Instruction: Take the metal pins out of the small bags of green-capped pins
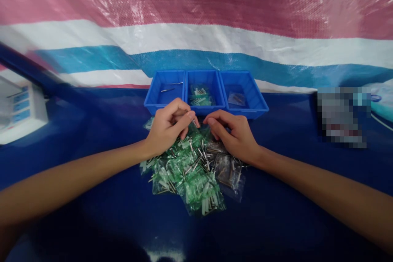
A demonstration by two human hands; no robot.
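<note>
A pile of small green plastic bags (196, 184) with metal and white pieces lies on the blue table, loose metal pins (201, 157) on top. My left hand (170, 125) is over the pile's upper left, thumb and fingers pinched on a small metal piece (194, 122). Close by on the right, my right hand (231, 131) has its fingers curled together; whatever is between them is too small to make out. Below it lie clear bags with dark pieces (229, 170). Three joined blue bins stand behind: left bin (161, 96) with thin pins, middle bin (204, 108) with green bags, right bin (250, 110) with a clear bag.
A white device (23, 110) with blue labels stands at the far left. On the right lies a blurred-out dark object (339, 118), with a light blue bag (382, 100) beyond it. A striped plastic sheet (196, 37) hangs behind the table.
</note>
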